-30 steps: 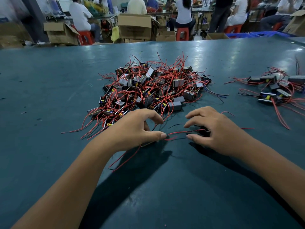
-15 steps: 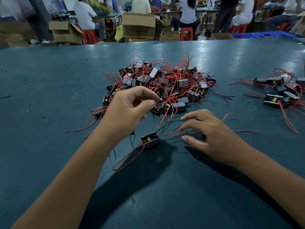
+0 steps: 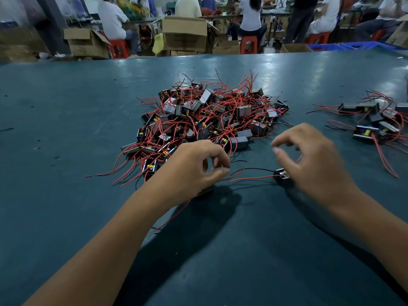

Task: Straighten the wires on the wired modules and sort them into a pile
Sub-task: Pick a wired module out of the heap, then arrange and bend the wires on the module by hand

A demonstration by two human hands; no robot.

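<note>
Teal table (image 3: 66,195), tangled module heap (image 3: 209,120) mid-surface, smaller module pile (image 3: 373,122) at right.

l hand (image 3: 194,168) pinching, r hand (image 3: 315,166) loosely curled

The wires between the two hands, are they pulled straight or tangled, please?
Mostly straight: the red and black wires run from the left hand to the module at the right hand.

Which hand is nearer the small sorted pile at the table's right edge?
Right. The right hand lies just left of the sorted pile, apart from it; the left hand sits farther left, in front of the big tangled heap.
</note>
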